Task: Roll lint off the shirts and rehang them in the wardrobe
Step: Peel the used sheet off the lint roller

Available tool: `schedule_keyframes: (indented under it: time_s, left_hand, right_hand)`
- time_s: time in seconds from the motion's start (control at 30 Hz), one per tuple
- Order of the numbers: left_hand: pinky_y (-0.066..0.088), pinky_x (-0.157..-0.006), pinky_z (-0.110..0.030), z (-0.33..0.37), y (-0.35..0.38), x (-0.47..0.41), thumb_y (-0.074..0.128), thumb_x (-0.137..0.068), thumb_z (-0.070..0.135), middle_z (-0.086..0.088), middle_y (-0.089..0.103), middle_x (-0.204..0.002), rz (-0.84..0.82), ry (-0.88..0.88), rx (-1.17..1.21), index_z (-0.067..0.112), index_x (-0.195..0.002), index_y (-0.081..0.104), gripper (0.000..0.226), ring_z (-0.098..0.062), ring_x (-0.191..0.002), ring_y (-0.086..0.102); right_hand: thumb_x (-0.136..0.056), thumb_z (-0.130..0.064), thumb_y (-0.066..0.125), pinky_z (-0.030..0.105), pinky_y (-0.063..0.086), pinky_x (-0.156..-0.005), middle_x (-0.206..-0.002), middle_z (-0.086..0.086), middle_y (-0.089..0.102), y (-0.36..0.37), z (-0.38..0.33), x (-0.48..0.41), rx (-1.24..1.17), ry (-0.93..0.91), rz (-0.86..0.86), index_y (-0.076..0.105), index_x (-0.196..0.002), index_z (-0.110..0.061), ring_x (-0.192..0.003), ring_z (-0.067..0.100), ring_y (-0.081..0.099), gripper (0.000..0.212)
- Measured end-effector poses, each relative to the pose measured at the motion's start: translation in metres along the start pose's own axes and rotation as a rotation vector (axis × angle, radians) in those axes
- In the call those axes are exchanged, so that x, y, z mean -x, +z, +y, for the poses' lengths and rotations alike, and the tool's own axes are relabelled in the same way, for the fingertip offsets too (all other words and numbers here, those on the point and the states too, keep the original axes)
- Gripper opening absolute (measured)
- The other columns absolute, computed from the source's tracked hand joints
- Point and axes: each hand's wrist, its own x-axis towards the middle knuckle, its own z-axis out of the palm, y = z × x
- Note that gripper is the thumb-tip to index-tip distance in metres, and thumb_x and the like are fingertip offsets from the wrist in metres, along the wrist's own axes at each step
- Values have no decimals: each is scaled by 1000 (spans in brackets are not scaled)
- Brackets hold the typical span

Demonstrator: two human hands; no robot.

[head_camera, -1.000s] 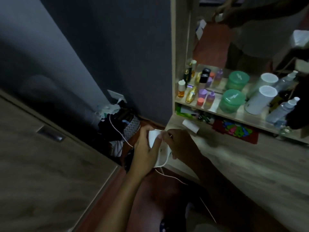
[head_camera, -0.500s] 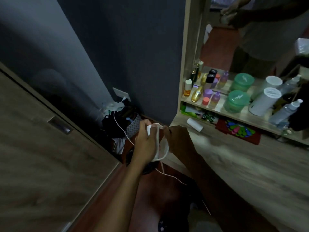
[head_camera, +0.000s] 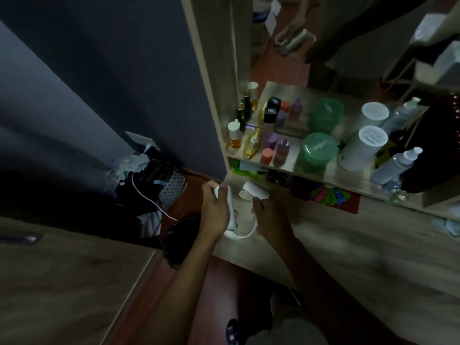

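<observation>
My left hand [head_camera: 214,211] grips a white cylinder, the lint roller [head_camera: 228,207], held upright over the dressing table's left corner. A thin white curved handle [head_camera: 245,234] runs from the roller's lower end to my right hand [head_camera: 270,216], whose curled fingers hold it. Just beyond my right fingertips a second white roll [head_camera: 256,191] lies on the tabletop [head_camera: 348,245]. No shirt is in view. The wooden wardrobe door [head_camera: 62,282] fills the lower left.
A shelf [head_camera: 331,174] under the mirror [head_camera: 323,46] carries several bottles, two green jars and white canisters. A dark heap of bags and clothes [head_camera: 149,190] with a white cable lies on the floor by the wall. Red floor shows between wardrobe and table.
My hands have drawn apart: the right hand left the cylinder and now holds the thin handle off to its right. The view has moved closer to the table.
</observation>
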Motion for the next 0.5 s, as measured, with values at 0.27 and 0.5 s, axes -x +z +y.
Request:
schedule_keyframes:
  time_s: [0.27, 0.5]
  left_hand:
    - [59, -72, -53, -21, 79, -52, 54, -100, 33, -20, 58, -105, -193, -323, -74, 22, -119, 42, 25, -43, -94, 65]
    - [49, -97, -67, -48, 121, -62, 57, -97, 42, -25, 55, -128, -264, -489, -147, 27, -133, 39, 42, -49, -112, 62]
  right_hand:
    - [-105, -34, 43, 32, 40, -58, -67, 6, 51, -49, 83, -52, 141, 94, -122, 63, -87, 0, -61, 19, 51, 43]
    - [-106, -35, 40, 36, 46, -83, -93, 12, 65, -50, 151, -78, 309, 240, -137, 67, -110, -4, -98, 29, 64, 41]
